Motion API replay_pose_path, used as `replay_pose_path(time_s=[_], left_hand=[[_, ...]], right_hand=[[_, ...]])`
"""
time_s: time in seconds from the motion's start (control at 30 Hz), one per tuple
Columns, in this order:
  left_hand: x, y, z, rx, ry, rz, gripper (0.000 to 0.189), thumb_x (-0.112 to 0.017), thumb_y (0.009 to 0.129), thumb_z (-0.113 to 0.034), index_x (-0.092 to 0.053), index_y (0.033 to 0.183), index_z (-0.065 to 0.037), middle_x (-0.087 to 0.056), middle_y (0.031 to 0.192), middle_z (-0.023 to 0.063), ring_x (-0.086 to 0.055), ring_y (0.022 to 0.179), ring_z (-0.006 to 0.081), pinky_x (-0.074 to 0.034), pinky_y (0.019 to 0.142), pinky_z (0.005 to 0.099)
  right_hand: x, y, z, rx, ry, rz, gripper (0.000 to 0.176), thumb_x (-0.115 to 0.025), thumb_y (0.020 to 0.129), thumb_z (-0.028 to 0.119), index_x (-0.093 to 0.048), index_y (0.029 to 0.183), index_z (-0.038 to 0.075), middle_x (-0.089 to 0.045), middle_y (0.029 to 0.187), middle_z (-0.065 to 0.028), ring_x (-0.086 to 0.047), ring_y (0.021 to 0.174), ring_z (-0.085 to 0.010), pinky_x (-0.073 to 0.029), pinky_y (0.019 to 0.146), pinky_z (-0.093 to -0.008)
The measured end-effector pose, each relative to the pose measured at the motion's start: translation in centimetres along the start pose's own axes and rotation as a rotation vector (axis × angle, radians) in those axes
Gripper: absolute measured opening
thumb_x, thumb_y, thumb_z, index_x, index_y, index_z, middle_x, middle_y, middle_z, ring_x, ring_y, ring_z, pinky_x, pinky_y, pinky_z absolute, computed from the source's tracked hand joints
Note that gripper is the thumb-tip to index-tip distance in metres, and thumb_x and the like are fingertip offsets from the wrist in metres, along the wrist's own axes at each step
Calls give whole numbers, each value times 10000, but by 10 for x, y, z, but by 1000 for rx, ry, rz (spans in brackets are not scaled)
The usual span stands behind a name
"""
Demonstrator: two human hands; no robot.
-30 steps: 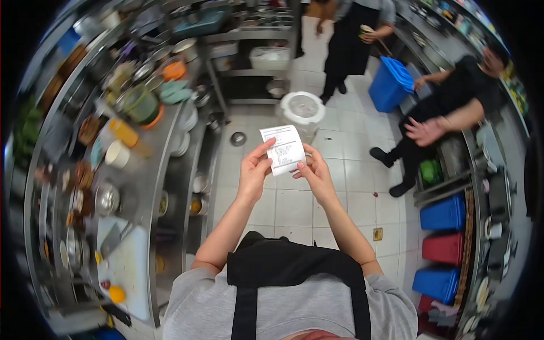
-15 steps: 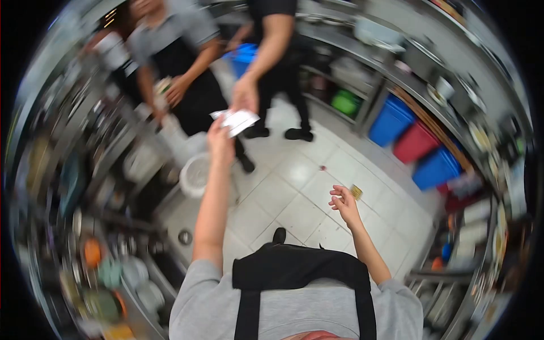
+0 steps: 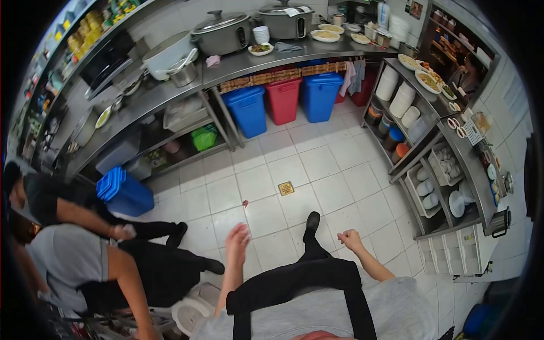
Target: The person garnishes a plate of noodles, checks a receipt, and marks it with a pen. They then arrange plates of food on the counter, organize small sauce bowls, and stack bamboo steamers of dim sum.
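My left hand (image 3: 237, 243) is raised over the tiled floor, slightly blurred, its fingers extended upward and nothing visible in them. Loosely curled, my right hand (image 3: 349, 239) hangs in the air to the right of my foot (image 3: 311, 225), and no object shows in it. Neither hand touches anything. At the left, a co-worker's hand (image 3: 123, 232) holds something small and pale that I cannot make out. Below my left forearm stands a white round bin (image 3: 191, 313), partly hidden.
Blue bins (image 3: 246, 107) and a red bin (image 3: 283, 99) stand under the steel counter (image 3: 226, 71), which carries big cookers (image 3: 222, 35) and plates of food (image 3: 326, 36). A shelf rack (image 3: 426, 122) with bowls lines the right. Co-workers (image 3: 68, 255) stand close at left.
My view has swung right toward the counter. The white paper that my left hand and a co-worker's hand both touched has left my hand. My left hand has drawn back; my right fingers have curled.
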State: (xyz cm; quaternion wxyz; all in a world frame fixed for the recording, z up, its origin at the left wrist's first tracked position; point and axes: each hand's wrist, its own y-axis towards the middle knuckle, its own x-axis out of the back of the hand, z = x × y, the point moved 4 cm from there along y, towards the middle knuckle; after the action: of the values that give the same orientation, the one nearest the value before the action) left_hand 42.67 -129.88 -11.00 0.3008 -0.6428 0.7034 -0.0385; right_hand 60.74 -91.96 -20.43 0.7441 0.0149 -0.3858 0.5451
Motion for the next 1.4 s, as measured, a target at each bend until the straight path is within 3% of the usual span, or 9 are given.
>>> replay_pose_path(time_s=[0.13,0.23,0.47,0.73,0.9,1.03,1.23,1.37,1.4], left_hand=[[-132,68,-11,96,178,286,290,-515,846,-120,-517,1132,-71,-588,1057,42,-564,888,125,-449,745,263],[-205,139,-28,37,218,341,284,-516,852,-135,-520,1129,-71,-598,1030,41,-569,869,118,-450,735,262],[-370,276,-68,4,170,402,278,-524,847,-131,-512,1114,-56,-610,1008,65,-580,844,119,-461,702,246],[-483,474,-106,-51,33,385,316,-502,839,-89,-469,1142,-5,-608,989,124,-602,773,146,-494,648,236],[-531,650,-147,-122,-371,320,290,-492,855,-125,-450,1121,-19,-605,983,176,-608,794,211,-503,688,286],[-588,757,-165,-22,-324,226,314,-522,858,-150,-471,1137,-15,-574,1069,171,-596,869,206,-512,731,282],[-717,831,-181,-26,-46,379,284,-503,868,-179,-503,1113,-35,-586,1042,119,-586,881,192,-486,738,300],[-739,872,-225,-1068,980,73,299,-593,776,-185,-571,1061,-96,-586,1047,80,-549,968,242,-440,799,378],[-739,863,-230,-1052,1239,-50,321,-596,763,-187,-566,1067,-90,-577,1060,85,-529,993,261,-428,813,388]], right_hand=[[29,63,-30,34,104,-210,179,-605,734,149,-618,818,-8,-640,721,-129,-611,544,-154,-492,530,-306],[69,123,-28,96,-67,-260,218,-613,707,147,-600,886,25,-632,872,-153,-623,784,-275,-493,712,-353],[203,273,52,213,-1,-302,220,-587,745,94,-587,943,-1,-616,939,-160,-627,729,-249,-496,645,-326],[269,405,105,250,237,-289,200,-571,775,81,-593,960,7,-636,881,-108,-613,714,-186,-487,624,-296],[311,497,114,188,245,-318,205,-572,779,92,-595,967,15,-638,877,-105,-612,721,-183,-487,641,-297],[360,573,140,147,215,-343,222,-582,777,112,-590,979,18,-636,872,-112,-615,733,-204,-489,668,-311],[436,646,173,148,160,-421,212,-582,785,111,-591,976,19,-627,914,-118,-608,751,-207,-485,680,-304],[476,661,149,61,189,-491,208,-586,787,111,-591,973,17,-630,910,-110,-606,745,-199,-484,675,-301],[485,665,135,37,218,-523,218,-594,769,106,-587,966,12,-625,916,-127,-613,742,-220,-488,672,-314]])
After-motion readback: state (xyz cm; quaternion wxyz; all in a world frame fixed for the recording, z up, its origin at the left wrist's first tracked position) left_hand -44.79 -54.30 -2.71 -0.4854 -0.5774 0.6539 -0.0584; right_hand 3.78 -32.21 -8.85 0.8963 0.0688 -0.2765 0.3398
